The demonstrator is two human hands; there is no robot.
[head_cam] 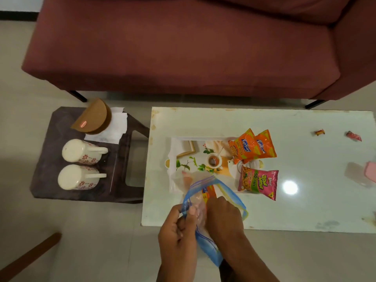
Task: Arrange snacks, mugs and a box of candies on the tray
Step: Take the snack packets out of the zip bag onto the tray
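Note:
A printed tray (183, 148) lies on the white table (305, 200). Two orange Kurkure packets (251, 146) lean on its right end, and a pink snack packet (258, 183) lies just below them. My left hand (177, 233) pinches the rim of a clear zip bag (205, 202) with a blue seal, held over the table's near edge. My right hand (221, 216) reaches inside the bag; an orange packet shows within, the fingers hidden. Two white floral mugs (80, 163) lie on a dark side table (46, 163), beside a brown round box (93, 117).
Two wrapped candies (336, 134) lie at the table's far right, and a pink object (370, 171) sits at the right edge. A maroon sofa (183, 43) stands behind both tables. White napkins (118, 127) lie under the brown box.

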